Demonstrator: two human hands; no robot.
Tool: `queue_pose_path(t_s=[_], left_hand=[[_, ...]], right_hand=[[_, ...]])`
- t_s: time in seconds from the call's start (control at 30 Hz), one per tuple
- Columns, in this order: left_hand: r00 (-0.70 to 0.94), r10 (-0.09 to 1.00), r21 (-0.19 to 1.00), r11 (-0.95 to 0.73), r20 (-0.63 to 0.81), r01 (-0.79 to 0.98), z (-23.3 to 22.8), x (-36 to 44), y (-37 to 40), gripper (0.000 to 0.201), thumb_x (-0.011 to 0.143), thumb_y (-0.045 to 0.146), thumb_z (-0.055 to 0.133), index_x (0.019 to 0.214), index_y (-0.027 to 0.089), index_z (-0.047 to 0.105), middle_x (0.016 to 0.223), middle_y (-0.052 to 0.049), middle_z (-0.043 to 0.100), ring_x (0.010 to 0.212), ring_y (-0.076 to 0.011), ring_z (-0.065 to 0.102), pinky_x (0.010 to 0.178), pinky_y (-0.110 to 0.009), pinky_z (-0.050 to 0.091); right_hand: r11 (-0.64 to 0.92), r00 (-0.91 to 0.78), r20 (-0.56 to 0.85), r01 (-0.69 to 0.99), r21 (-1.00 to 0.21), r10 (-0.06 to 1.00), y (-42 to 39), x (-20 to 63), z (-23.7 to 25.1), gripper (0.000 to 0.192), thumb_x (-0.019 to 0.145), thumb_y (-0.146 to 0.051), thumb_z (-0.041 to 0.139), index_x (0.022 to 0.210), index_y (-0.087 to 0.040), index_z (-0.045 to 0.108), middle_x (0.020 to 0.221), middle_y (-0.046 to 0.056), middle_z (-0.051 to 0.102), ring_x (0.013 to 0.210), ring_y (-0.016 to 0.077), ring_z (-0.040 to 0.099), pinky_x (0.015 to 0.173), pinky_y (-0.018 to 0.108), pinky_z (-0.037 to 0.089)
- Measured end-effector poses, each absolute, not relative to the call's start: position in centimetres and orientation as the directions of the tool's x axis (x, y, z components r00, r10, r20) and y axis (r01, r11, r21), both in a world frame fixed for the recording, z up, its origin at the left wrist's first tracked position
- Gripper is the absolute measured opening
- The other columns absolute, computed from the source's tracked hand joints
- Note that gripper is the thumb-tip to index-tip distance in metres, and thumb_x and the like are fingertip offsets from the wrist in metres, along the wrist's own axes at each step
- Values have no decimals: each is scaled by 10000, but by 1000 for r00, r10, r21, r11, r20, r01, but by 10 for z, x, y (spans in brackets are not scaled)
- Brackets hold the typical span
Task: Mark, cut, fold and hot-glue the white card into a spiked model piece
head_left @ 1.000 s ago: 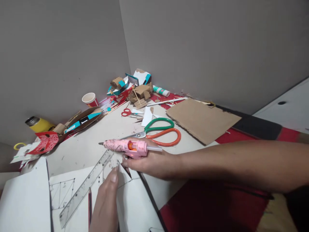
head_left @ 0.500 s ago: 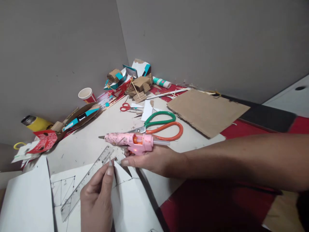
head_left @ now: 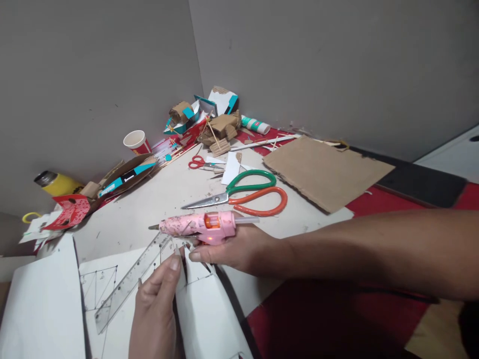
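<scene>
My right hand (head_left: 243, 252) is closed around a pink hot glue gun (head_left: 179, 224). Its nozzle points left, a clear glue stick protrudes from the back, and a small orange light glows. Below it, my left hand (head_left: 159, 299) pinches the upper edge of a folded white cardboard piece (head_left: 209, 311) between thumb and fingers. The fingertips of both hands are close together near the slit flaps of this piece. A clear ruler (head_left: 125, 284) lies left of my left hand, across a white sheet with pencil-drawn lines (head_left: 99, 286). Large scissors (head_left: 213, 200) with green and orange handles rest just beyond the glue gun.
Small red scissors (head_left: 197, 162) and paper scraps lie farther back. A brown cardboard sheet (head_left: 325, 172) is at the right. Along the wall are a paper cup (head_left: 136, 142), a yellow bottle (head_left: 60, 183) and cardboard offcuts (head_left: 224, 124). White board (head_left: 45, 304) lies at lower left.
The glue gun has dropped slightly toward me, uncovering the large scissors' blades. My left hand has shifted a little right, still pinching the cardboard. The view has shifted slightly.
</scene>
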State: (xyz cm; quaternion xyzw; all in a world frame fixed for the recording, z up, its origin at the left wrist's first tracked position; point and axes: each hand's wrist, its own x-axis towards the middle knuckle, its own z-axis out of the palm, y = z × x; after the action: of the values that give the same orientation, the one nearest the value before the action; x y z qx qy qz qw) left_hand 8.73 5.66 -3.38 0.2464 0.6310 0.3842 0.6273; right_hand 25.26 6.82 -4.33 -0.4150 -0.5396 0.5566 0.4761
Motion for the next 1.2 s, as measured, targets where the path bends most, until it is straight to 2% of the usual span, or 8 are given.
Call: queue_pose_path(t_s=[0.13,0.2,0.3,0.4,0.73,1.0,1.2], left_hand=[[-62,843,844,527,-534,-104,-36,86,58,449,648,345,844,1070,225,749,1014,-65,775,1096,-277,656,986,-378,475],[-48,847,846,522,-529,-106,-37,86,58,440,660,348,837,1075,228,748,1035,-64,772,1121,-270,642,1003,-372,459],[-12,820,811,563,-572,-158,-38,85,58,469,655,386,839,1072,193,749,971,-93,780,1029,-298,682,924,-415,519],[-9,818,805,565,-575,-182,-39,84,58,450,646,349,853,1051,181,754,915,-88,785,965,-291,703,885,-409,538],[-41,859,857,503,-510,-114,-35,87,58,407,638,317,844,1018,192,768,907,-80,788,950,-311,710,878,-420,538],[3,833,823,548,-554,-148,-38,84,58,412,649,295,843,1032,174,754,928,-77,783,963,-253,706,913,-325,508],[18,842,827,534,-540,-178,-37,87,58,411,642,303,835,1022,170,754,971,-79,774,929,-278,713,884,-363,535]], right_hand=[[-31,-139,-33,13,-999,990,66,251,-42,230,741,-276,700,958,-226,757,966,15,749,992,232,678,954,350,519],[-50,-118,-54,33,-998,992,65,250,-43,242,731,-271,706,962,-218,756,944,20,752,955,235,689,916,356,540],[-54,-115,-59,44,-998,992,65,250,-45,278,723,-270,710,992,-214,753,960,27,752,954,237,689,902,358,546],[-76,-132,-80,36,-996,988,66,250,-46,305,725,-279,707,1019,-213,749,971,31,753,974,241,687,909,358,544],[-80,-185,-70,-49,-996,980,67,249,-44,324,732,-296,699,1041,-211,748,1042,35,747,1075,252,660,983,366,505],[-89,-106,-90,12,-996,990,66,249,-46,236,705,-273,713,926,-212,767,935,22,762,950,238,697,914,345,543],[-80,-114,-81,13,-997,990,67,248,-48,232,704,-291,716,916,-212,767,916,16,761,925,228,700,904,334,543]])
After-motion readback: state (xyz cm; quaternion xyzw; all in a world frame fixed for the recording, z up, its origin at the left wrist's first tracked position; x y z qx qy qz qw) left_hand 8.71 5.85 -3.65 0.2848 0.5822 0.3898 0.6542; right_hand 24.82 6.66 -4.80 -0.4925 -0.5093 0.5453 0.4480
